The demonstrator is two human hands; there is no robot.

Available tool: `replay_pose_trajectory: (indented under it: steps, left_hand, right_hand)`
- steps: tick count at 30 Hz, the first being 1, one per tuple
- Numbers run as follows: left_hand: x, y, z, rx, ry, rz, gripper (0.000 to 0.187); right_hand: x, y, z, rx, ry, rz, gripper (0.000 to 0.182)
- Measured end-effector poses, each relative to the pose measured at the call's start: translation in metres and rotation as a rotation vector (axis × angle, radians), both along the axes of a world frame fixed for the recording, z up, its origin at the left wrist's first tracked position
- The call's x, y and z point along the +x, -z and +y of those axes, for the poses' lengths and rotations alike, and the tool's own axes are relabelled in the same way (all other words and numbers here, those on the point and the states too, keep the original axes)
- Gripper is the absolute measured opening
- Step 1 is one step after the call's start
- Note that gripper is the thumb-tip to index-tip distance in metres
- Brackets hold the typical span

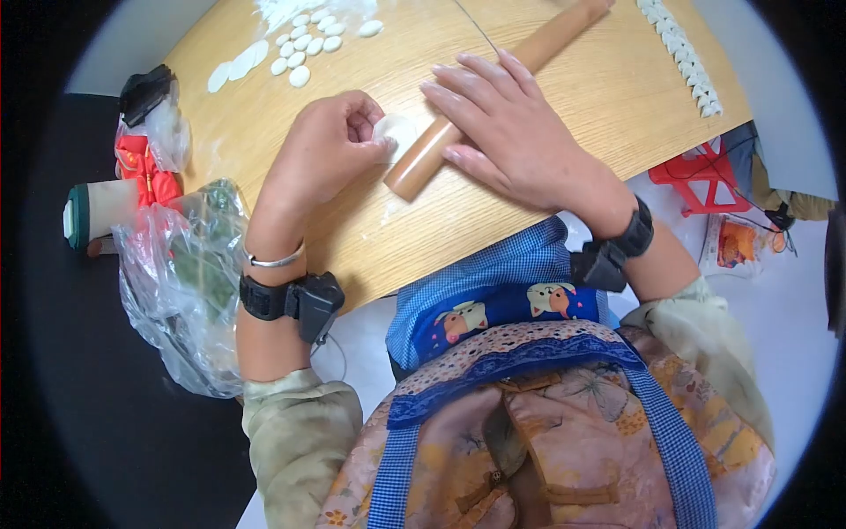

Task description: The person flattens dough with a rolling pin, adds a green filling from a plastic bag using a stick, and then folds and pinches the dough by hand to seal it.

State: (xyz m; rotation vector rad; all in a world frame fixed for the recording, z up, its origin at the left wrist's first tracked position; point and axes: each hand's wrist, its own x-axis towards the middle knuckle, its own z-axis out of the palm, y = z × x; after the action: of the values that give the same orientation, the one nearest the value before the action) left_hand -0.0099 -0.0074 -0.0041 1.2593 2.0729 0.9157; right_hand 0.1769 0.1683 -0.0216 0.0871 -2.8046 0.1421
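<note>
Between thumb and curled fingers, my left hand (339, 137) pinches the edge of a round white dough wrapper (398, 132) that lies on the wooden table. A brown wooden rolling pin (421, 160) runs diagonally beside the wrapper, its near end close to my left hand. My right hand (507, 119) lies flat across the pin with fingers stretched out, pressing on it rather than wrapped round it. Past my left hand, several small dough discs (304, 42) sit on the table, with a few overlapping rolled wrappers (238, 66) to their left.
White flour (291, 11) is spread at the far edge. A row of shaped dough pieces (679, 57) lines the table's right side. Plastic bags (176, 291) with greens hang by the left edge. A red stool (701, 176) stands on the floor at right.
</note>
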Motion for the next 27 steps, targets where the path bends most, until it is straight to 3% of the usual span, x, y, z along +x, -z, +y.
replay_pose_trajectory:
  steps: [2,6,11,14,18,20,27]
  left_hand:
    - [0.003,-0.01,0.002,-0.19,0.049,0.098,0.019]
    - [0.004,-0.009,0.001,-0.159,0.031,0.052,0.017]
    - [0.0,0.001,0.001,0.225,0.029,-0.479,0.013]
    - [0.005,-0.02,0.0,0.094,-0.007,-0.572,0.014]
    - [-0.005,-0.003,-0.003,-0.04,0.072,-0.357,0.016]
    - [-0.002,-0.005,-0.003,-0.049,-0.036,-0.26,0.02]
    - [-0.003,-0.005,-0.001,-0.005,-0.135,-0.284,0.033]
  right_hand:
    - [0.013,0.001,-0.005,-0.005,0.021,-0.019,0.06]
    - [0.021,0.004,-0.009,-0.051,0.088,-0.003,0.062]
    - [0.021,0.005,-0.009,-0.057,0.09,0.006,0.061]
    - [0.02,0.006,-0.009,-0.052,0.091,0.006,0.061]
    - [0.019,0.005,-0.009,-0.043,0.09,0.008,0.06]
    - [0.015,0.005,-0.009,-0.043,0.075,0.043,0.058]
    - [-0.033,0.002,0.002,0.047,-0.032,0.063,0.058]
